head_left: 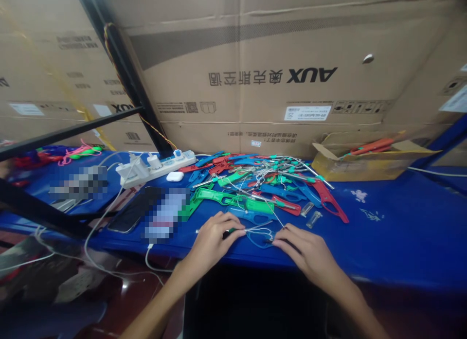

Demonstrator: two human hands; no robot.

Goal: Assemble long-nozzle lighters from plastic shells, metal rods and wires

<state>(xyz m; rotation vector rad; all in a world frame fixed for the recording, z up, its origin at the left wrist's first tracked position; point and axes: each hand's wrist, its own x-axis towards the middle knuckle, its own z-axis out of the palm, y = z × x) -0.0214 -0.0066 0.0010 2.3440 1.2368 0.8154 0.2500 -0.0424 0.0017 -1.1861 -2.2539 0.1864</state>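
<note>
My left hand (pixel 218 233) is closed, thumb and finger pinching white wires (pixel 258 228) and a piece with a dark green part, mostly hidden in the palm. A metal tip sticks out on its left side. Opposite it, my right hand (pixel 304 249) pinches a small black part (pixel 269 241) at the end of the wires. Beneath both lies a translucent blue lighter shell (pixel 260 242) at the table's front edge. Just behind the hands spreads a pile of long-nosed lighter parts: a green shell (pixel 228 198), a red shell (pixel 330 200), blue shells and metal rods.
Two small clear tanks (pixel 314 219) lie right of the pile. A cardboard box (pixel 346 169) with red parts stands at back right. On the left are a power strip (pixel 160 168), a white earphone case (pixel 175 176), phones (pixel 136 208) and cables. Large cartons (pixel 237 47) rise behind.
</note>
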